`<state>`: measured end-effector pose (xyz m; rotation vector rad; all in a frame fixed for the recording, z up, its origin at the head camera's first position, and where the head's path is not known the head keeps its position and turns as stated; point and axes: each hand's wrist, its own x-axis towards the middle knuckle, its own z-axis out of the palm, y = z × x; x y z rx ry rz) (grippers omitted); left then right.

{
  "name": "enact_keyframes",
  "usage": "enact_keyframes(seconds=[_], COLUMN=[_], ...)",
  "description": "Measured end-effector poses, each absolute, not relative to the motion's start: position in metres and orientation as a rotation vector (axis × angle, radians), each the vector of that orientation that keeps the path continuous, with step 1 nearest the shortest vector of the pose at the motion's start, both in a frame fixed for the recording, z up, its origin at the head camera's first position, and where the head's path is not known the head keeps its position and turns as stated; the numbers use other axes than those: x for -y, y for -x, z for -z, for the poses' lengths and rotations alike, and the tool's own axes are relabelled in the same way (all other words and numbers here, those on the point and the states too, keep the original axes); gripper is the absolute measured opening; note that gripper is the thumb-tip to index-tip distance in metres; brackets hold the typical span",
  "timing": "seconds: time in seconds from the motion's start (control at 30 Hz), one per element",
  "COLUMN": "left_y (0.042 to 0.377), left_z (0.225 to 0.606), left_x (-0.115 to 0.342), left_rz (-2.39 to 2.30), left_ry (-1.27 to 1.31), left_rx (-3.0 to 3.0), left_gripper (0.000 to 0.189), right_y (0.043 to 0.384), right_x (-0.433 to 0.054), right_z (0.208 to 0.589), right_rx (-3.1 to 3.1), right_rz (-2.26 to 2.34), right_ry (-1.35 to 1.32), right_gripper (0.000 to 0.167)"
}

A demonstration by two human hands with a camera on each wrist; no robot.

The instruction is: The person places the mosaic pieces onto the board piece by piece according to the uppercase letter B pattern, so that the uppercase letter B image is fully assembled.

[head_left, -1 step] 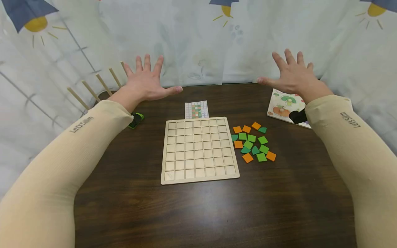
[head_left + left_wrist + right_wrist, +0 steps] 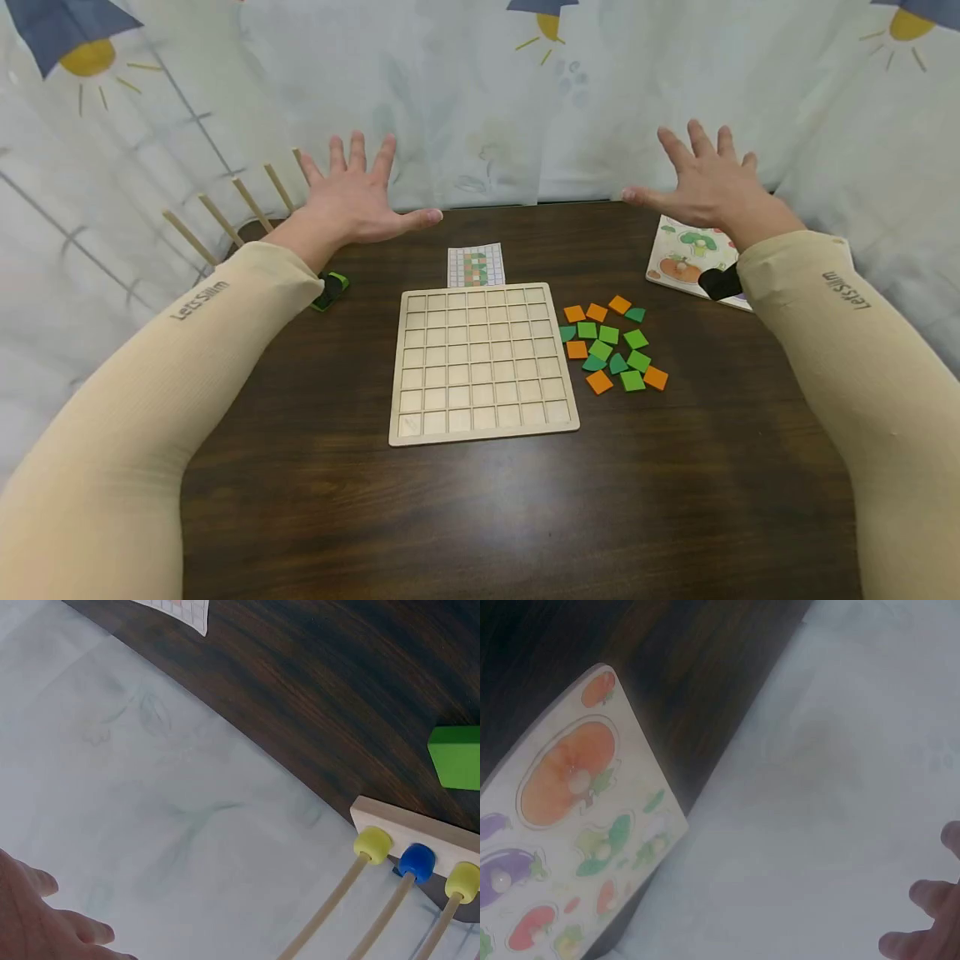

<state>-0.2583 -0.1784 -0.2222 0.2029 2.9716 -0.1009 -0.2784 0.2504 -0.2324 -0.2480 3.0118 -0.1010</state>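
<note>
Both hands are raised over the far part of the table with fingers spread, holding nothing. My left hand (image 2: 343, 200) is at the back left, nearest the wooden pegs (image 2: 236, 204). At the back right, my right hand (image 2: 712, 187) hovers by a vegetable knob puzzle (image 2: 678, 258). Between the arms lies a square wooden grid board (image 2: 480, 362), its cells bare. A printed pattern card (image 2: 476, 265) sits against its far edge. Right of the board are scattered orange square tiles (image 2: 599, 382), light green square tiles (image 2: 632, 381) and dark green quarter-round tiles (image 2: 618, 363).
In the left wrist view, yellow and blue beads (image 2: 416, 861) sit on pegs of a wooden base (image 2: 420, 829), near a green block (image 2: 457, 757). A pale printed curtain (image 2: 480, 100) hangs along the back edge of the dark wooden table (image 2: 480, 517).
</note>
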Motion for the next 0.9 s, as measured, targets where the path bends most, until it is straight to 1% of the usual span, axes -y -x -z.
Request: enact_keyframes(seconds=[0.17, 0.3, 0.37, 0.47, 0.57, 0.67, 0.77, 0.9], left_y=[0.255, 0.239, 0.225, 0.2, 0.177, 0.161, 0.152, 0.145], left_z=[0.225, 0.232, 0.238, 0.252, 0.271, 0.292, 0.309, 0.327], left_x=[0.176, 0.174, 0.174, 0.174, 0.178, 0.184, 0.192, 0.202], left_rz=[0.097, 0.017, -0.052, -0.158, -0.232, -0.289, -0.352, -0.388], left_ry=[-0.215, -0.344, -0.445, -0.561, -0.617, -0.628, -0.613, -0.605], left_rx=[-2.985, -3.003, -2.979, -2.903, -2.834, -2.779, -2.718, -2.65], left_gripper=[0.121, 0.121, 0.119, 0.116, 0.113, 0.115, 0.117, 0.123], right_y=[0.278, 0.268, 0.262, 0.253, 0.245, 0.241, 0.239, 0.237], right_x=[-0.249, -0.25, -0.252, -0.254, -0.256, -0.256, -0.255, -0.251], right_z=[0.238, 0.246, 0.254, 0.27, 0.289, 0.307, 0.321, 0.33], right_rx=[-3.018, -2.988, -2.946, -2.882, -2.853, -2.824, -2.793, -2.788], right_rz=[0.105, 0.249, 0.348, 0.468, 0.527, 0.546, 0.542, 0.478], right_ry=[0.3, 0.42, 0.479, 0.529, 0.555, 0.569, 0.575, 0.567], right_gripper=[0.11, 0.102, 0.093, 0.075, 0.057, 0.045, 0.041, 0.045])
